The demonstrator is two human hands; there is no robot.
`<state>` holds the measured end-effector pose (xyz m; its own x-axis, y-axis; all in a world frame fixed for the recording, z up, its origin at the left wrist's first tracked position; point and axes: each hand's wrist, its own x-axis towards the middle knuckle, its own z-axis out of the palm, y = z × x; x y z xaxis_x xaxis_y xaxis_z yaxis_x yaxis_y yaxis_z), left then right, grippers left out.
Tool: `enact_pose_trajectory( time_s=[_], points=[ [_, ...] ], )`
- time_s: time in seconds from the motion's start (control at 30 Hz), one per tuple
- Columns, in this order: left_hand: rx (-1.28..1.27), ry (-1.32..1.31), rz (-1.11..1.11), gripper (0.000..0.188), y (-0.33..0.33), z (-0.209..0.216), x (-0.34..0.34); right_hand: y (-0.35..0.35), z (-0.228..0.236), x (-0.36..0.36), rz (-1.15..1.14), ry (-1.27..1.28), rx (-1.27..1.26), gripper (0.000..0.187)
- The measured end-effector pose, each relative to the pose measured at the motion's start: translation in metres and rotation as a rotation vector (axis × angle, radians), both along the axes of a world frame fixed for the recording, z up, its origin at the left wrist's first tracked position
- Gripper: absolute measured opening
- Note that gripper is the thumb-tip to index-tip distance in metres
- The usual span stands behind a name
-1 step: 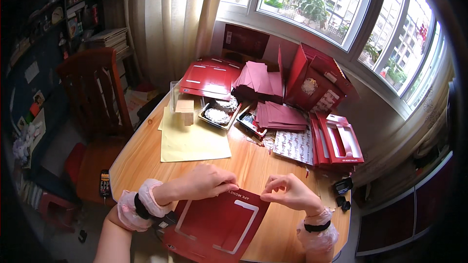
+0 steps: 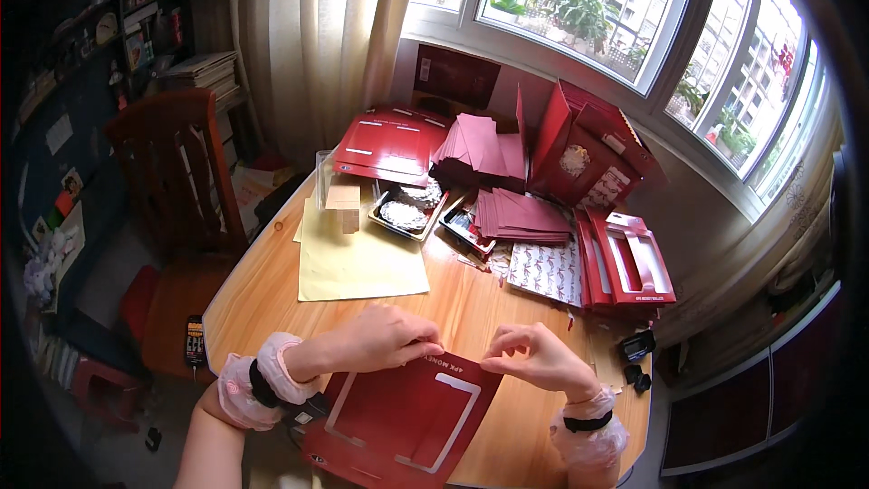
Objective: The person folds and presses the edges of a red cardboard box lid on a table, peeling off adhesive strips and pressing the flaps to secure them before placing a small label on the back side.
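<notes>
A flat red cardboard sheet (image 2: 389,417) with pale adhesive-looking strips in bracket shapes lies tilted in front of me, over the table's near edge. My left hand (image 2: 376,340) pinches its far edge, thumb and fingers pressed together. At the far right corner of the same sheet, my right hand (image 2: 539,358) has thumb and forefinger closed, the other fingers curled; any small strip between those fingertips cannot be made out. Pink gathered cuffs with black bands circle both wrists. Part of the sheet's near end runs out of view at the bottom.
On the wooden table (image 2: 262,308) lie yellow paper (image 2: 362,263), a tray of white ornaments (image 2: 403,215), stacked maroon envelopes (image 2: 520,215), more red sheets (image 2: 385,145), a large red box (image 2: 579,145) and red window boxes (image 2: 634,258). Small black items (image 2: 637,344) sit by the right edge.
</notes>
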<state>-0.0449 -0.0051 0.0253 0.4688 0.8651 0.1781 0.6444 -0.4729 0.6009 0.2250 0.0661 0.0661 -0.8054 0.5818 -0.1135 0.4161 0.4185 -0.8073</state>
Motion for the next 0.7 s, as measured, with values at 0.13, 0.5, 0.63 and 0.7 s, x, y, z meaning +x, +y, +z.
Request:
enact_pose_trajectory(
  time_s=[0.13,0.5,0.63,0.7],
  points=[
    [0.031,-0.052,-0.034,0.023,-0.005,0.001,0.012,-0.010,-0.012,-0.017,0.001,0.070,-0.053,0.019],
    [-0.104,-0.063,-0.072,0.032,0.000,-0.001,-0.004,-0.010,-0.003,-0.006,-0.010,0.038,-0.055,0.017],
    [-0.085,-0.041,-0.098,0.034,0.007,-0.012,-0.018,-0.006,0.004,0.001,-0.014,0.002,-0.030,0.017],
    [-0.132,-0.111,-0.101,0.032,0.011,-0.012,-0.029,-0.001,0.007,0.009,-0.036,-0.030,-0.004,0.017]
  ],
)
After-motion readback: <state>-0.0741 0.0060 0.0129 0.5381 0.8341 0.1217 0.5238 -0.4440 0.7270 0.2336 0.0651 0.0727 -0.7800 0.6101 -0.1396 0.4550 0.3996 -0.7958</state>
